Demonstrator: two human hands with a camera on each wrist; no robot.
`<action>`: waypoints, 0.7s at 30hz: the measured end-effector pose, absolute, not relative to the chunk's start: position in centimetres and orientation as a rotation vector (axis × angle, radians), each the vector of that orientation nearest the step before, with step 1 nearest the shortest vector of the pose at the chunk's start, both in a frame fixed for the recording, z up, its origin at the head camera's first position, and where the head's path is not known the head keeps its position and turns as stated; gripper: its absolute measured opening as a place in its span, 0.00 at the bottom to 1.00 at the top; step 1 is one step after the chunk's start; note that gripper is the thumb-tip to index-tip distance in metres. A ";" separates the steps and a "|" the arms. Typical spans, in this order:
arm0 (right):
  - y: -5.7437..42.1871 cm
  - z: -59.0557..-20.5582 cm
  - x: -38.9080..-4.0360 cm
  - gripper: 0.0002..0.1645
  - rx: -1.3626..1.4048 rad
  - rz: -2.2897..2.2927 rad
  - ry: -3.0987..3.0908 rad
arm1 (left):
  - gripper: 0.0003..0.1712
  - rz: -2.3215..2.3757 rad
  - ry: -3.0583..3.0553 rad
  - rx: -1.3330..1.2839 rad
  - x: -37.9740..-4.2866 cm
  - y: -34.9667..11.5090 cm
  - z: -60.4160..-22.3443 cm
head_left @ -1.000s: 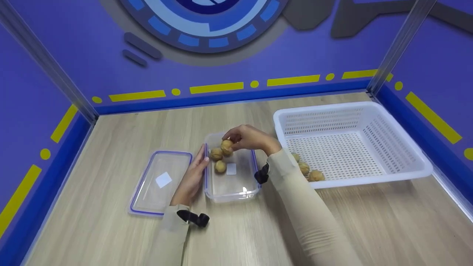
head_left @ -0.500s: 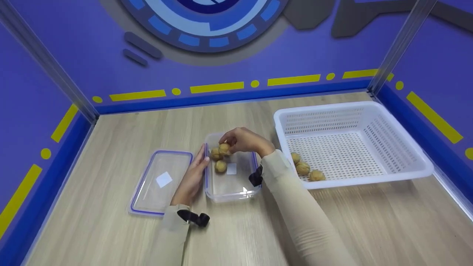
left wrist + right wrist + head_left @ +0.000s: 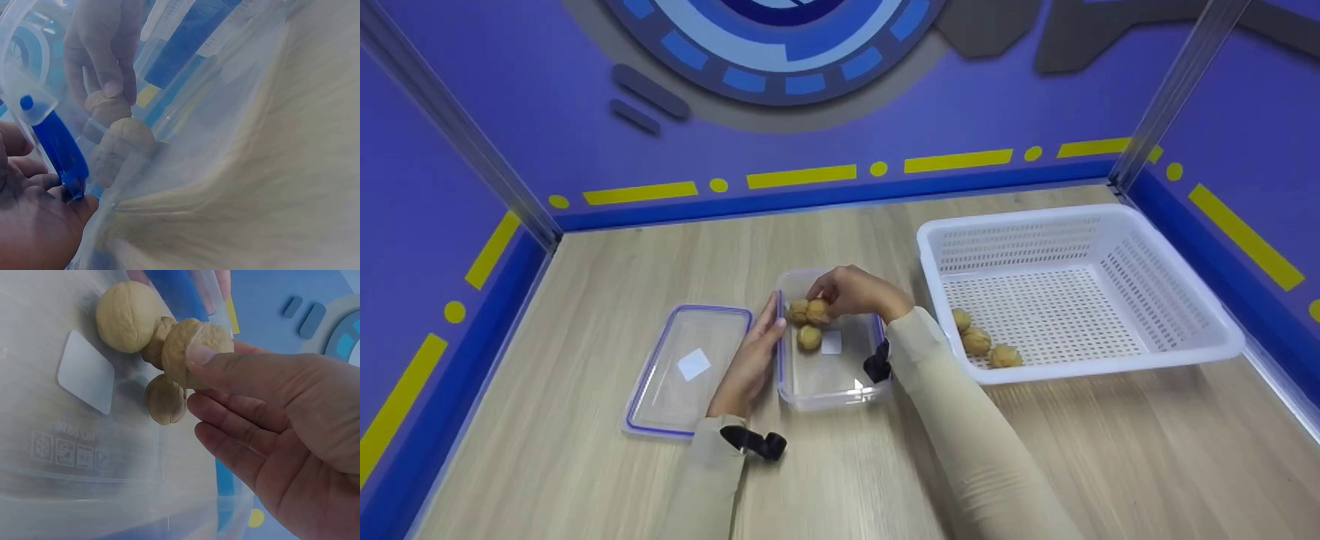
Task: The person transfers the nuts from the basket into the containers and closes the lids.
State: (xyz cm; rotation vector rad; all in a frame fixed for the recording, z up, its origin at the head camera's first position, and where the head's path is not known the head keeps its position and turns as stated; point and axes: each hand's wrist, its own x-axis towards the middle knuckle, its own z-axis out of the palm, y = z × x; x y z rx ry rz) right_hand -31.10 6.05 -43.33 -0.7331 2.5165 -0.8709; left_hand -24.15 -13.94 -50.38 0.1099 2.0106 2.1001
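Observation:
My right hand (image 3: 851, 291) reaches over the clear plastic food container (image 3: 832, 379) and pinches a walnut (image 3: 197, 349) between thumb and fingers, low near its far left corner. Beside and below that walnut, the right wrist view shows three more: a pale walnut (image 3: 127, 316), a partly hidden walnut (image 3: 157, 344) and a darker walnut (image 3: 167, 399). My left hand (image 3: 750, 360) holds the container's left side; in the left wrist view its fingers curl at the blue clip (image 3: 62, 149). A white label (image 3: 831, 343) shows at the container's bottom.
A clear lid (image 3: 667, 401) with a blue seal lies left of the container, close to my left forearm. On the right stands a white perforated basket (image 3: 1110, 366), with walnuts (image 3: 976, 342) in its near left corner. Blue-purple panels (image 3: 780, 157) border the table.
My right hand has moved slightly left and lowered the walnut down beside the others in the container. The left hand keeps its place on the container's side.

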 end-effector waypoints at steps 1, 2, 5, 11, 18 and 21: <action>6.0 -43.3 -31.1 0.23 -0.726 -0.857 2.518 | 0.34 2.104 2.010 0.108 -24.1 -13.9 -50.3; 6.0 -43.3 -31.1 0.23 -0.723 -0.841 2.521 | 0.34 2.105 2.010 0.109 -24.1 -13.9 -50.3; 6.1 -43.4 -31.1 0.22 -0.741 -0.787 2.537 | 0.34 2.111 2.015 0.118 -24.1 -13.9 -50.2; 6.0 -43.6 -31.2 0.21 -0.775 -0.724 2.574 | 0.34 2.101 2.028 0.098 -24.1 -13.8 -50.2; 5.8 -43.6 -30.9 0.22 -0.779 -0.660 2.589 | 0.34 2.126 2.002 0.146 -24.2 -13.9 -50.4; 5.8 -43.6 -30.8 0.23 -0.770 -0.616 2.593 | 0.34 2.141 1.986 0.188 -24.3 -13.9 -50.5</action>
